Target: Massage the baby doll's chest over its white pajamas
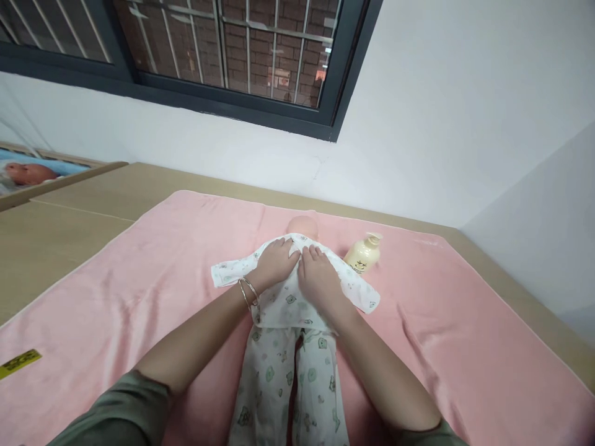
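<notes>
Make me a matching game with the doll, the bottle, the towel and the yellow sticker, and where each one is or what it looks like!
Things:
1. doll
2. pump bottle
3. towel
4. yellow label

Descriptions:
A. pink, spread over the tabletop
B. cream-coloured, beside the doll's head
C. lying flat near the towel's left edge
D. dressed in white printed clothes, under both hands

The left hand and right hand rest flat on the doll's chest.

Pairs: 1-D, 2-B, 3-A, 4-C
</notes>
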A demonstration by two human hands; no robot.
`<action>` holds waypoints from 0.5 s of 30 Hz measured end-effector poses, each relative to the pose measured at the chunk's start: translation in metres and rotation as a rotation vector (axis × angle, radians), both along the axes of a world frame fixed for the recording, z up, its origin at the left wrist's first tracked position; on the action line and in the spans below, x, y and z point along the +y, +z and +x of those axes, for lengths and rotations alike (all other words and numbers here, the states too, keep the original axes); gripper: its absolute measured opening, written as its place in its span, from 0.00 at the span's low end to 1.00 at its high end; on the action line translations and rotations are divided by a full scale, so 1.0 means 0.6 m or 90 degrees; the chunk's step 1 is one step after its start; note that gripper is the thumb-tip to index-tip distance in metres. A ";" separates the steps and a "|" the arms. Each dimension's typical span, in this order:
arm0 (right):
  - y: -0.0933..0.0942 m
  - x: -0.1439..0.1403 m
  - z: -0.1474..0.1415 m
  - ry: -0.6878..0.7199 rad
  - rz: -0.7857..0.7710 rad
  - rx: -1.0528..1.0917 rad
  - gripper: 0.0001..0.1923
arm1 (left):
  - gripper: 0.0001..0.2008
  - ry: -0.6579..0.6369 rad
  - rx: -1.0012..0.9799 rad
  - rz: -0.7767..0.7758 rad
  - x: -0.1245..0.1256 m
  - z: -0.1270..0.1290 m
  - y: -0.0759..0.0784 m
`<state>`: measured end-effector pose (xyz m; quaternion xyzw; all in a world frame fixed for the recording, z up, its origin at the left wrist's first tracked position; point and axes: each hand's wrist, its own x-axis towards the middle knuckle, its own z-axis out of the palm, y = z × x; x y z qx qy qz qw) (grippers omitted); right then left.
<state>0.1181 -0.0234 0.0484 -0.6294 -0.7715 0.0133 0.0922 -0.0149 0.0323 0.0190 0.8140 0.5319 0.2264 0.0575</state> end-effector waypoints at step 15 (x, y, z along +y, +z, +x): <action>-0.022 0.061 0.045 -0.032 -0.016 0.157 0.29 | 0.25 0.089 0.010 0.070 -0.023 0.028 -0.020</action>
